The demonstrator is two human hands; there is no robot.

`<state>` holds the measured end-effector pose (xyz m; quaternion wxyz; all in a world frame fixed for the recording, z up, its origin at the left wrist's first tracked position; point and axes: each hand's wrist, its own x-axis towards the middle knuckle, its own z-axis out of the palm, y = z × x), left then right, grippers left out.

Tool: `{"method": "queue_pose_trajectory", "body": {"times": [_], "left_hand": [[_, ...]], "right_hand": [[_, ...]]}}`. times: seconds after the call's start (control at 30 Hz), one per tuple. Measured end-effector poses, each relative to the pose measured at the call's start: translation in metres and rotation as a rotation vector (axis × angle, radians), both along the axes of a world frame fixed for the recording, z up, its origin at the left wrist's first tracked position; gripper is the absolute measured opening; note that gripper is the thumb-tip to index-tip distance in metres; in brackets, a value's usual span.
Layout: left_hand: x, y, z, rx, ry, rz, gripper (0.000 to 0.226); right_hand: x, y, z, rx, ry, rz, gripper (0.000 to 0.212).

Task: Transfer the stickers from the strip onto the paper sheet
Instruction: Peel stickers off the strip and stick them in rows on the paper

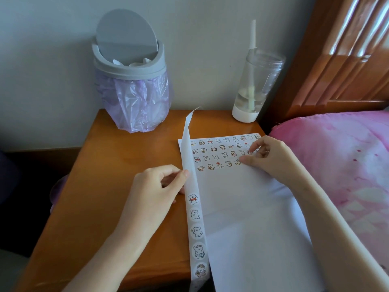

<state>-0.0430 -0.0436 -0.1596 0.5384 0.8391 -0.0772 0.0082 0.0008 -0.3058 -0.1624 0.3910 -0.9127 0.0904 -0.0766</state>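
Left hand (155,186): you pinch the strip (194,218) lying along the paper sheet (242,207), left edge. Stickers (196,231) remain on its near half. Sheet on the desk (105,165), right side. Right hand (271,154): your fingertips touch the sheet's nearest sticker row. Whether they grip anything, cannot tell.

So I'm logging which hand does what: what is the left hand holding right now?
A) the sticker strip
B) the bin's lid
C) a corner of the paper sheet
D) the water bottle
A: the left hand pinches the sticker strip on its bare stretch, while the right hand has its fingertips down on the paper sheet.
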Motion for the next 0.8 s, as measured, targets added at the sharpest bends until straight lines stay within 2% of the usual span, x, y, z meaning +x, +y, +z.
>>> {"method": "queue_pose_trajectory", "body": {"times": [0.23,0.4,0.53,0.67,0.8], "left_hand": [[0.0004,0.0007,-0.0010,0.013,-0.004,-0.004,0.018],[0.0004,0.0007,-0.0010,0.007,-0.002,-0.002,0.018],[-0.0002,0.0007,-0.0004,0.007,0.002,-0.002,0.017],[0.0005,0.0009,-0.0006,0.008,0.010,-0.005,0.017],[0.0006,0.0009,-0.0010,0.005,0.010,0.001,0.017]], "right_hand": [[0.0016,-0.0045,-0.0037,-0.056,-0.029,0.007,0.017],[0.0024,0.0012,-0.0043,-0.038,-0.050,-0.022,0.026],[0.0028,-0.0007,-0.0055,-0.125,-0.076,-0.050,0.016],[0.0001,-0.0010,-0.0036,-0.046,-0.038,-0.002,0.024],[-0.0010,-0.0063,-0.0026,-0.028,-0.009,0.043,0.022]]}}
